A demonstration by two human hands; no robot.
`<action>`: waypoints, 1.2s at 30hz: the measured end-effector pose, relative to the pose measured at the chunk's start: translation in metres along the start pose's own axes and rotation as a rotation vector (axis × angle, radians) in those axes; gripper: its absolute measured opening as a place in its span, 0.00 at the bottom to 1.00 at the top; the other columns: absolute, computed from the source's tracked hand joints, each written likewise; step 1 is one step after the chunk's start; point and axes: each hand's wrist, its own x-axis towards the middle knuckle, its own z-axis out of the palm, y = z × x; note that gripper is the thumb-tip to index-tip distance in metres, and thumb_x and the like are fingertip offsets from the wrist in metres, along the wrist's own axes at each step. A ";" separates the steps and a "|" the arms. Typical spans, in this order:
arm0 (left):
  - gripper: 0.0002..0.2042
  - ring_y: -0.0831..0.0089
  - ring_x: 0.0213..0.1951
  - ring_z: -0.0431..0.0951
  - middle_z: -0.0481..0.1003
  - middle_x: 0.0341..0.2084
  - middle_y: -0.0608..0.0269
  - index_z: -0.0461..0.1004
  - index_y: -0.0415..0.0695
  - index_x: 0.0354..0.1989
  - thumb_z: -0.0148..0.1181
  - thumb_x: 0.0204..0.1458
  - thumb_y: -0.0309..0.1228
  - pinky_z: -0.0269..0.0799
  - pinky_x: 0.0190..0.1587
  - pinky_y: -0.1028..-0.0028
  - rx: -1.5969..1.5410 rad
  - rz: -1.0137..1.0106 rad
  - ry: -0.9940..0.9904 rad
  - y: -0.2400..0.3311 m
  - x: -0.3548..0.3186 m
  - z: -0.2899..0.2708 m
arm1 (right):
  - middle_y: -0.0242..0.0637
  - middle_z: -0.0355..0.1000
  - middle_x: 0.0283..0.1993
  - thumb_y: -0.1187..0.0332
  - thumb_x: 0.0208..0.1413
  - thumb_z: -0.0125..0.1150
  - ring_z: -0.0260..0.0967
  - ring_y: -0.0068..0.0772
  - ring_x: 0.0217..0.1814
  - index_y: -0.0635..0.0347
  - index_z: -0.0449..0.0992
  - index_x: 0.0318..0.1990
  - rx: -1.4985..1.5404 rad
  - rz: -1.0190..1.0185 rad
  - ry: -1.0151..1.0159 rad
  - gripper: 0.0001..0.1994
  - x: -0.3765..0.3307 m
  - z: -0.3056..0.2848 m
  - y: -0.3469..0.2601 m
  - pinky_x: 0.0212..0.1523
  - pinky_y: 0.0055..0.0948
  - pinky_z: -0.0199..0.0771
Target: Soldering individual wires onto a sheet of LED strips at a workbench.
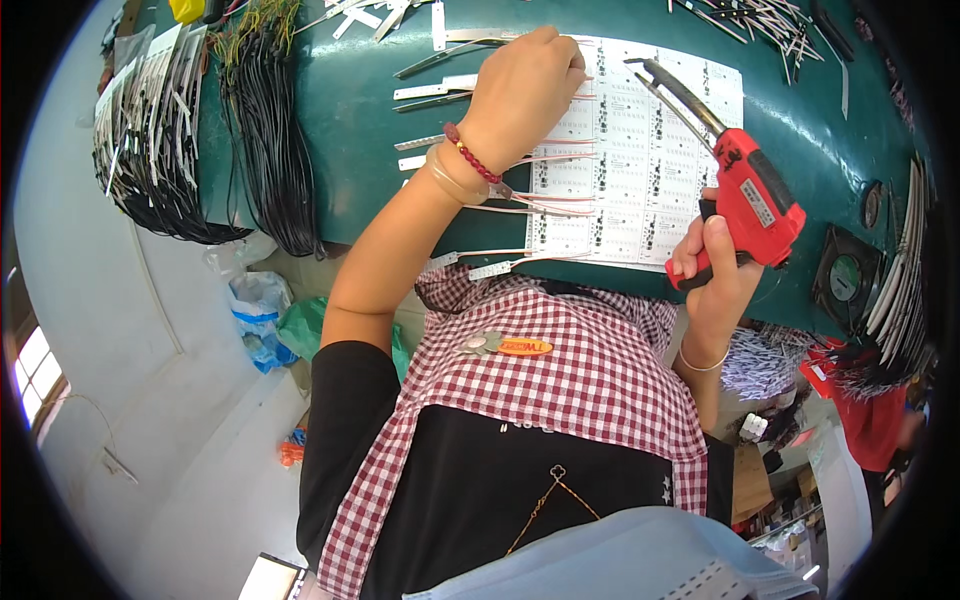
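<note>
Head view: red pistol-grip soldering gun (752, 195) is being gripped by closed right hand (712, 268); left hand (525, 92), fingers curled, is being pressed onto white circuit-board panel (640, 150) on green counter (340, 130).

A dark green bench (360, 150) is seen spanning the upper field, bundles of black wires (265, 130) draped over its left edge; pale grey floor (170, 400) lies below, daylight entering by a window (35, 365) at far left

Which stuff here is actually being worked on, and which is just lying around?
In use: left hand on the white circuit panel; right hand holding the red soldering gun.
Lying about: black wire bundles; metal strips; small fan.
</note>
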 end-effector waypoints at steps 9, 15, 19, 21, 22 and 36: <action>0.03 0.59 0.30 0.72 0.70 0.24 0.57 0.73 0.40 0.25 0.57 0.45 0.26 0.69 0.33 0.65 0.049 0.042 0.011 0.006 -0.003 0.003 | 0.32 0.60 0.17 0.72 0.56 0.50 0.55 0.19 0.14 0.71 0.64 0.48 -0.077 0.063 -0.036 0.14 -0.004 -0.002 0.012 0.16 0.21 0.59; 0.03 0.58 0.28 0.72 0.70 0.24 0.57 0.72 0.40 0.25 0.56 0.46 0.26 0.68 0.31 0.65 0.045 0.061 0.040 0.001 -0.006 0.004 | 0.30 0.64 0.18 0.74 0.55 0.54 0.58 0.17 0.15 0.72 0.68 0.44 -0.067 0.069 -0.034 0.12 -0.005 0.001 0.013 0.18 0.19 0.60; 0.03 0.58 0.28 0.72 0.70 0.24 0.58 0.71 0.41 0.24 0.57 0.45 0.25 0.68 0.30 0.66 0.030 0.063 0.064 0.003 -0.007 0.006 | 0.31 0.64 0.19 0.74 0.54 0.55 0.59 0.17 0.16 0.70 0.69 0.41 -0.072 0.057 -0.036 0.10 -0.006 0.002 0.014 0.18 0.19 0.60; 0.03 0.58 0.28 0.72 0.70 0.23 0.58 0.71 0.41 0.24 0.57 0.45 0.25 0.68 0.30 0.66 0.038 0.076 0.072 0.002 -0.008 0.008 | 0.31 0.60 0.16 0.72 0.56 0.50 0.56 0.19 0.14 0.70 0.64 0.41 -0.162 0.053 -0.029 0.09 -0.006 0.005 0.013 0.16 0.20 0.59; 0.03 0.58 0.27 0.72 0.70 0.23 0.58 0.71 0.41 0.24 0.57 0.45 0.25 0.68 0.30 0.66 0.048 0.086 0.081 0.002 -0.008 0.008 | 0.31 0.60 0.16 0.72 0.56 0.50 0.56 0.19 0.14 0.70 0.64 0.41 -0.162 0.053 -0.032 0.09 -0.006 0.004 0.014 0.16 0.20 0.59; 0.02 0.59 0.29 0.72 0.69 0.24 0.58 0.71 0.41 0.25 0.56 0.46 0.25 0.68 0.31 0.66 0.087 0.110 0.064 0.002 -0.005 0.006 | 0.30 0.59 0.16 0.73 0.56 0.50 0.56 0.18 0.14 0.72 0.64 0.45 -0.213 0.028 -0.019 0.12 -0.009 0.005 0.010 0.16 0.19 0.58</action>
